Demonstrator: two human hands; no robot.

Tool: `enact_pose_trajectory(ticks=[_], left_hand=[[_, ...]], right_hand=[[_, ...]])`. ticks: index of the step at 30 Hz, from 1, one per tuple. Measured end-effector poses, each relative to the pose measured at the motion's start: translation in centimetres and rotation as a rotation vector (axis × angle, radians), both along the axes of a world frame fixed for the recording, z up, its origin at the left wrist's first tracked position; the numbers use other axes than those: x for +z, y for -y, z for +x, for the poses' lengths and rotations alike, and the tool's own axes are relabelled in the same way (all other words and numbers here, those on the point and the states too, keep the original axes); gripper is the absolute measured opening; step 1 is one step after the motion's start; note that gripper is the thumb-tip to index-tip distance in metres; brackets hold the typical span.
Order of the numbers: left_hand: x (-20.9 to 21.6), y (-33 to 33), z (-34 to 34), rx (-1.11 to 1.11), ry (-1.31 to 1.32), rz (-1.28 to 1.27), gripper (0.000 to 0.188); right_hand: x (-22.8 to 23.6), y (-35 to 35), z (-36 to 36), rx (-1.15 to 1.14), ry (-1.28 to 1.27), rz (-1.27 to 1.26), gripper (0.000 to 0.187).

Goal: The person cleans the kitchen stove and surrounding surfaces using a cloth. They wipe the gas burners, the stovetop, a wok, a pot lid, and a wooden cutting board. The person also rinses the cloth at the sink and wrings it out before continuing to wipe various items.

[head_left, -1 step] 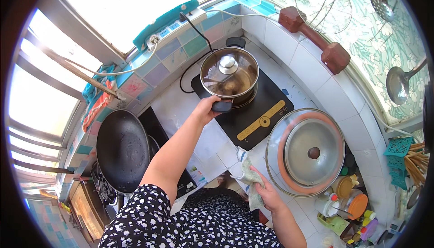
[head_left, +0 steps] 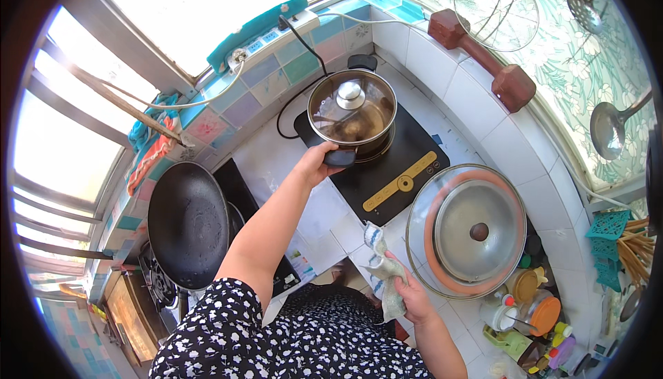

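Observation:
My left hand [head_left: 318,163] is closed on the near black handle of a pot [head_left: 340,158], which sits at the back of a black induction cooktop [head_left: 402,163]. A glass lid [head_left: 376,99] with a metal knob covers the pot. Through it show dark lumps in brownish liquid and what looks like a spoon or ladle. In my right hand [head_left: 416,301] is a bunched pale cloth [head_left: 388,275] with blue stripes, hanging in front of the counter's near edge. The fingers of my right hand are wrapped round the cloth.
Right of the cooktop, a large glass lid [head_left: 421,241] lies under a smaller one [head_left: 469,206]. A black wok [head_left: 188,227] stands at left. Jars and bottles [head_left: 545,315] crowd the lower right. A brown dumbbell [head_left: 483,60] rests on the ledge; a power strip [head_left: 266,42] runs along the window.

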State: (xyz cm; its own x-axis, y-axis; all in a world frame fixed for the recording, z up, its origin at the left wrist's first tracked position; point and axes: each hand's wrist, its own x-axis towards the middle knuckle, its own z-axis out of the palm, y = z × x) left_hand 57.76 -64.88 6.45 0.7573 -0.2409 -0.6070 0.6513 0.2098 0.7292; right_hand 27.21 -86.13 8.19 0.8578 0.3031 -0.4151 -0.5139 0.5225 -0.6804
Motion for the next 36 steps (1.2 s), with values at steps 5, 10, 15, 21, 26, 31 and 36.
enact_pose_trajectory(ticks=[5, 10, 15, 21, 26, 31, 36], left_hand=[[1.2, 0.9, -7.7, 0.273, 0.143, -0.012, 0.05], [5.5, 8.0, -26.0, -0.277, 0.947, 0.504, 0.052], [4.6, 4.8, -31.5, -0.074, 0.817, 0.655, 0.06], [4.6, -1.4, -37.0, -0.15, 0.795, 0.485, 0.061], [1.7, -8.4, -40.4, 0.001, 0.553, 0.545, 0.037], [1.9, -16.8, -46.1, 0.0, 0.425, 0.63, 0.033], [1.5, -25.3, -53.8, 0.161, 0.302, 0.643, 0.034]], right_hand=[[1.2, 0.2, -1.9, -0.198, -0.058, 0.282, 0.054], [3.5, -5.3, -0.9, -0.256, -0.022, 0.216, 0.06], [0.2, -9.5, -0.9, -0.146, 0.004, 0.389, 0.061], [-1.6, -11.4, 1.0, 0.073, -0.005, 0.319, 0.054], [-2.7, -16.5, 3.2, 0.244, 0.273, -0.011, 0.058], [-5.6, -26.9, 3.9, 0.472, 0.987, -1.508, 0.06], [-6.5, -32.5, -2.0, 0.491, 1.119, -1.51, 0.062]])
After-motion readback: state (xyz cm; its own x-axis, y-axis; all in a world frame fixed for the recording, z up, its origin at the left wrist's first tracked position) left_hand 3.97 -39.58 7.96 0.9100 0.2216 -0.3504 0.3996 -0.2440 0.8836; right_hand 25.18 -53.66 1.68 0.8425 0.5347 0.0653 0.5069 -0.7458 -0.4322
